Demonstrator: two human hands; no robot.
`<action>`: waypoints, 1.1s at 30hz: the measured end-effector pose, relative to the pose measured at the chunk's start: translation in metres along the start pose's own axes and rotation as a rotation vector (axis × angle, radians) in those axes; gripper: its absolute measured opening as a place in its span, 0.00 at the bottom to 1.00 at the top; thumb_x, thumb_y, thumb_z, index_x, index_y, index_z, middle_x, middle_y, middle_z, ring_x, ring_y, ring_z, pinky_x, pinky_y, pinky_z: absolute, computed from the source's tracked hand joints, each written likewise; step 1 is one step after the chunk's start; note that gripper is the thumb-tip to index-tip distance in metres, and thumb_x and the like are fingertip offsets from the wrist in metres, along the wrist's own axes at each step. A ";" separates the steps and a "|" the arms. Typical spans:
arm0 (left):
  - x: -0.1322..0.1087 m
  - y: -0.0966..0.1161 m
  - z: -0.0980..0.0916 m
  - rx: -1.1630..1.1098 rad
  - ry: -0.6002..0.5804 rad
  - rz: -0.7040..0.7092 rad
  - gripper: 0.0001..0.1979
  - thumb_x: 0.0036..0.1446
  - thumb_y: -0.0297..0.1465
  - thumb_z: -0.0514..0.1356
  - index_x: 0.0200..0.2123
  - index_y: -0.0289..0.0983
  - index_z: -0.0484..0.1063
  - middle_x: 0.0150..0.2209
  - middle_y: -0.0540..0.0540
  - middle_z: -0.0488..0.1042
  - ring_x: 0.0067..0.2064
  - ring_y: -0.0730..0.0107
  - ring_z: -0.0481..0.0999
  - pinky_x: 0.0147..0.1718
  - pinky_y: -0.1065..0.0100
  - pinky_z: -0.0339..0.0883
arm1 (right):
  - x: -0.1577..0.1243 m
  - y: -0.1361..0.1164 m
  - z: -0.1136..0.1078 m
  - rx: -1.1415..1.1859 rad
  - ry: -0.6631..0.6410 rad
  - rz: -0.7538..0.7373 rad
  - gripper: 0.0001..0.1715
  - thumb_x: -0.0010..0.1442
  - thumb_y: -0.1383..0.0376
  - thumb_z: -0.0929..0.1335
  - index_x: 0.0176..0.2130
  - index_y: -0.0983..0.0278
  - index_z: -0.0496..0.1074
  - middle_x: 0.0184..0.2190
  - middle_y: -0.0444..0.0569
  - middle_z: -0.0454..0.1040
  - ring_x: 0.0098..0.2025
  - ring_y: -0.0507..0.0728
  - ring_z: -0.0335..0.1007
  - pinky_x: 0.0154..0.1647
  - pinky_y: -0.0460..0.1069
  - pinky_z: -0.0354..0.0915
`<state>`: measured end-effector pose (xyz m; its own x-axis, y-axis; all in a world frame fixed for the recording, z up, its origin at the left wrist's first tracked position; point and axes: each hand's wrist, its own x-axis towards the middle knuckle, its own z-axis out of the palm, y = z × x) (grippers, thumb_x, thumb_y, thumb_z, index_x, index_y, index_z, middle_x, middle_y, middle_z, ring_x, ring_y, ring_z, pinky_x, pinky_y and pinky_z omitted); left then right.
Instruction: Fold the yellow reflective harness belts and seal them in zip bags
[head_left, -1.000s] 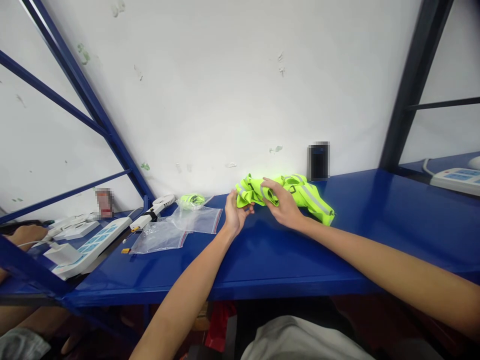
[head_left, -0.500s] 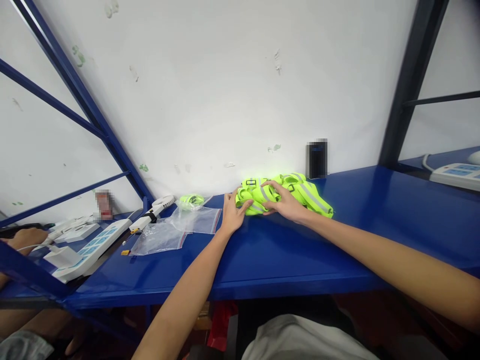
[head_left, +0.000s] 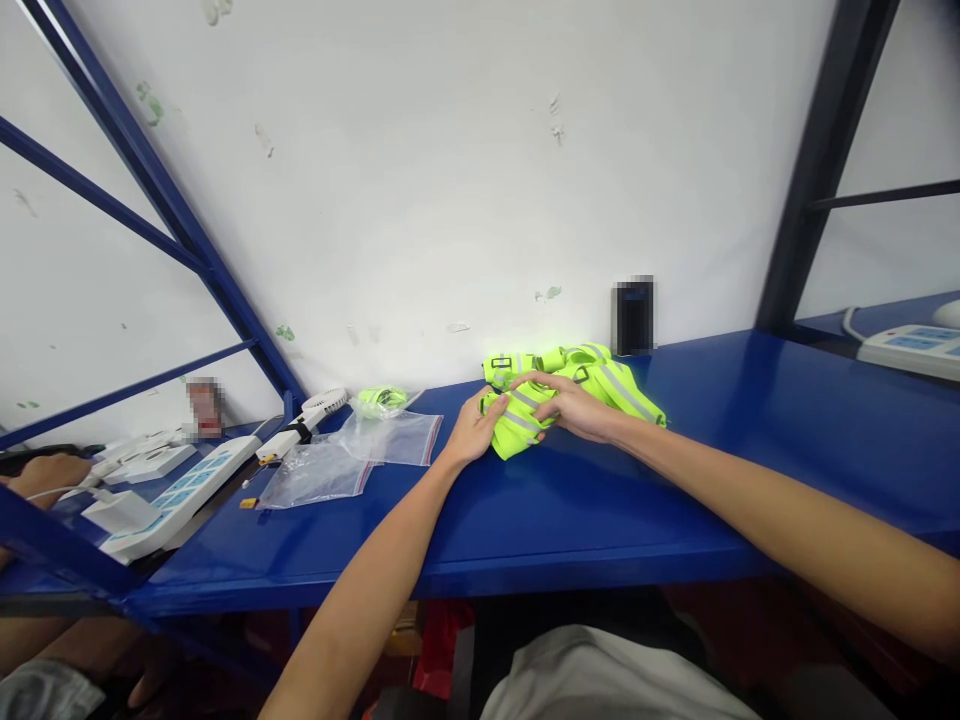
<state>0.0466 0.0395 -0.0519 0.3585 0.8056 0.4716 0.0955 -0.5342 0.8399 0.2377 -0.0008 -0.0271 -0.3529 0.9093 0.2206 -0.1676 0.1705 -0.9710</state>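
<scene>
Over the blue table [head_left: 570,530], the left hand [head_left: 471,430] and right hand [head_left: 579,407] both grip the yellow-green reflective bundle [head_left: 516,432], apparently mid-folding, so the next move calls for pressing its layers together, with looser reflective straps [head_left: 621,388] lying just behind.

Over here a glossy blue tabletop [head_left: 562,525] runs along a white wall [head_left: 420,180] marked with chipped, greenish patches [head_left: 553,292], a slanting blue frame [head_left: 184,220] to the left, a dark post [head_left: 817,180] to the right.
</scene>
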 end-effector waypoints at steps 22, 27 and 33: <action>0.005 0.008 -0.009 0.025 -0.286 -0.202 0.32 0.60 0.55 0.44 0.31 0.33 0.72 0.25 0.46 0.72 0.27 0.69 0.68 0.28 0.70 0.61 | -0.010 0.013 0.013 -0.846 -0.006 -0.631 0.20 0.54 0.62 0.72 0.46 0.61 0.66 0.44 0.51 0.72 0.46 0.61 0.70 0.48 0.56 0.66; 0.009 0.004 -0.016 0.019 -0.288 -0.198 0.20 0.61 0.42 0.51 0.39 0.35 0.76 0.40 0.46 0.79 0.43 0.61 0.74 0.46 0.64 0.65 | -0.014 0.012 0.013 -0.898 -0.171 -0.682 0.35 0.59 0.63 0.69 0.62 0.57 0.56 0.58 0.53 0.65 0.60 0.63 0.61 0.59 0.59 0.60; 0.006 -0.003 -0.016 -0.200 -0.314 -0.427 0.14 0.57 0.37 0.56 0.39 0.36 0.76 0.40 0.46 0.80 0.45 0.61 0.75 0.47 0.63 0.66 | -0.015 0.003 0.013 -0.974 -0.233 -0.636 0.42 0.57 0.62 0.71 0.66 0.55 0.53 0.56 0.53 0.68 0.54 0.63 0.67 0.53 0.58 0.66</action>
<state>0.0340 0.0505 -0.0473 0.5886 0.8085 0.0019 0.1258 -0.0939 0.9876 0.2310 -0.0193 -0.0319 -0.6356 0.4826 0.6026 0.3623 0.8757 -0.3192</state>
